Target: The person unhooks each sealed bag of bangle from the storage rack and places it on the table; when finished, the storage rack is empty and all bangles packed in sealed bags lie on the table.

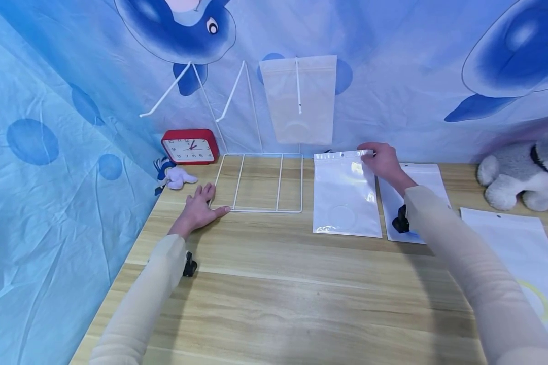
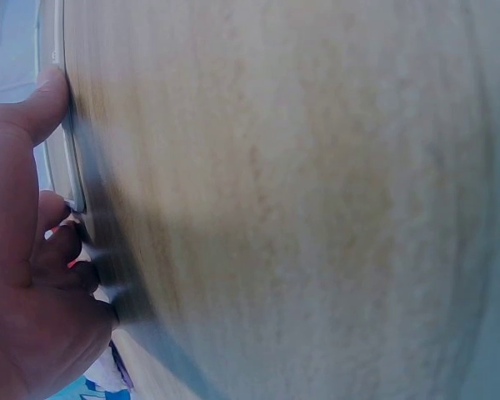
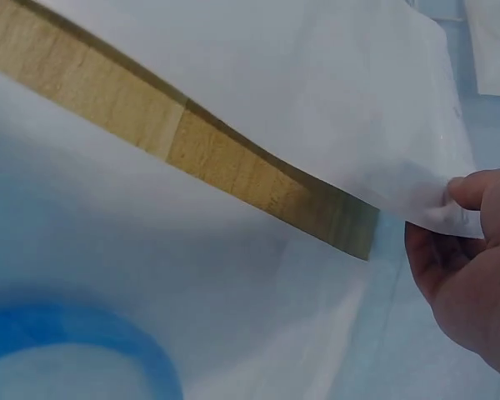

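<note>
My left hand [image 1: 198, 209] rests at the front left corner of a white wire display rack [image 1: 267, 211], fingers spread, thumb along its front wire. In the left wrist view the thumb touches the wire [image 2: 59, 33]. My right hand [image 1: 385, 161] pinches the top right corner of a white zip bag [image 1: 342, 190], just right of the rack. In the right wrist view this bag [image 3: 300, 92] tilts up at the pinched corner, thumb on one face and fingers behind. A pale zip bag [image 1: 301, 124] hangs from the rack's right hook [image 1: 299, 86].
Two more white zip bags, one [image 1: 422, 185] under my right forearm and one [image 1: 507, 243] farther right, lie on the wooden table [image 1: 274, 294]. A red clock [image 1: 190, 147] and small plush toy [image 1: 178, 178] stand left of the rack. A grey plush dog [image 1: 525, 172] sits at right.
</note>
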Demonstrator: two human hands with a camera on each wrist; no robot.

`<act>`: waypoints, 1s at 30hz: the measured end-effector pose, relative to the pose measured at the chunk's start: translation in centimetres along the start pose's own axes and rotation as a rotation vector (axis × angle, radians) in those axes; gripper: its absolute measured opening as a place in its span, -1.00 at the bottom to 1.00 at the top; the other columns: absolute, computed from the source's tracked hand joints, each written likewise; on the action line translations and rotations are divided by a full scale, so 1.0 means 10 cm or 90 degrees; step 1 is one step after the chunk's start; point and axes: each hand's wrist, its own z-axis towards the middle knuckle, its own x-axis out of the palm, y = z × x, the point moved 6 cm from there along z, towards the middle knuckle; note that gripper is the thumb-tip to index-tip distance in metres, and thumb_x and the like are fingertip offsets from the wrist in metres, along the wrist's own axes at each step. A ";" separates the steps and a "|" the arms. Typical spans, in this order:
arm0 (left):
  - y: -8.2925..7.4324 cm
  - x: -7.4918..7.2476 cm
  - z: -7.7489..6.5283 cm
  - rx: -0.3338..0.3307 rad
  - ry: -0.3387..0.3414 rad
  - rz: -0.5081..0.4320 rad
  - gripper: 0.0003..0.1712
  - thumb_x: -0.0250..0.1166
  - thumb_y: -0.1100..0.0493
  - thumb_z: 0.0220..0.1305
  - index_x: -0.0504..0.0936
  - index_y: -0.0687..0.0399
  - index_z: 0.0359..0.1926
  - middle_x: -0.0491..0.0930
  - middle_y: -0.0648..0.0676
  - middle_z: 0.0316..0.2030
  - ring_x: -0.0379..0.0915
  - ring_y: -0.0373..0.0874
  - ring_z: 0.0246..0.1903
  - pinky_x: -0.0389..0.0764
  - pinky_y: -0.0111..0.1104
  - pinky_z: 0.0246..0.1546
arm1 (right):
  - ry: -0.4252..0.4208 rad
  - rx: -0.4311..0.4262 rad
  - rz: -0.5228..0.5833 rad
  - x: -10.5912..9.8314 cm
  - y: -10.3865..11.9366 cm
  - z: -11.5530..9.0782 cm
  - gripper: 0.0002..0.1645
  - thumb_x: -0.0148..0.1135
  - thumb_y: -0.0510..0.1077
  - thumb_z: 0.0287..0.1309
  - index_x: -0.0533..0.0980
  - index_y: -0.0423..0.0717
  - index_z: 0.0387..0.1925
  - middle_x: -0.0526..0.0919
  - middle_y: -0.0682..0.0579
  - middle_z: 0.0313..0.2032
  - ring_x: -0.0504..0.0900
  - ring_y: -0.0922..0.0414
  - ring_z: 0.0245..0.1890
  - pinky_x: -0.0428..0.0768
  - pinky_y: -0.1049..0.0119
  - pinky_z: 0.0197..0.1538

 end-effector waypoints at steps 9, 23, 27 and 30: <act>0.00 -0.01 0.00 0.006 0.003 0.003 0.18 0.19 -0.34 0.31 -0.16 0.29 0.56 -0.24 0.36 0.54 -0.49 0.35 0.49 -0.40 0.27 0.37 | 0.022 0.002 -0.094 0.09 -0.03 0.07 -0.62 0.12 -0.32 0.34 0.54 -0.39 0.14 0.56 -0.36 0.13 0.55 -0.29 0.09 0.51 -0.12 0.08; -0.01 0.00 -0.01 0.018 0.002 0.010 0.17 0.18 -0.34 0.31 -0.16 0.31 0.56 -0.23 0.37 0.54 -0.48 0.37 0.49 -0.39 0.27 0.37 | 0.050 -0.001 -0.173 0.19 -0.04 0.06 -0.63 0.15 -0.31 0.30 0.55 -0.42 0.09 0.54 -0.36 0.07 0.43 -0.25 0.10 0.42 -0.16 0.16; -0.01 0.00 -0.01 0.018 0.002 0.009 0.16 0.18 -0.33 0.32 -0.16 0.31 0.56 -0.23 0.37 0.54 -0.47 0.37 0.49 -0.39 0.27 0.37 | 0.073 0.009 -0.169 0.23 -0.08 0.07 -0.62 0.15 -0.29 0.31 0.55 -0.42 0.10 0.51 -0.36 0.10 0.42 -0.25 0.13 0.39 -0.15 0.20; 0.00 0.00 -0.01 0.016 0.000 0.009 0.16 0.18 -0.33 0.32 -0.16 0.30 0.56 -0.23 0.36 0.54 -0.47 0.37 0.49 -0.39 0.27 0.37 | 0.086 0.016 -0.171 0.26 -0.09 0.07 -0.62 0.16 -0.29 0.30 0.56 -0.40 0.10 0.52 -0.35 0.10 0.43 -0.24 0.13 0.40 -0.14 0.20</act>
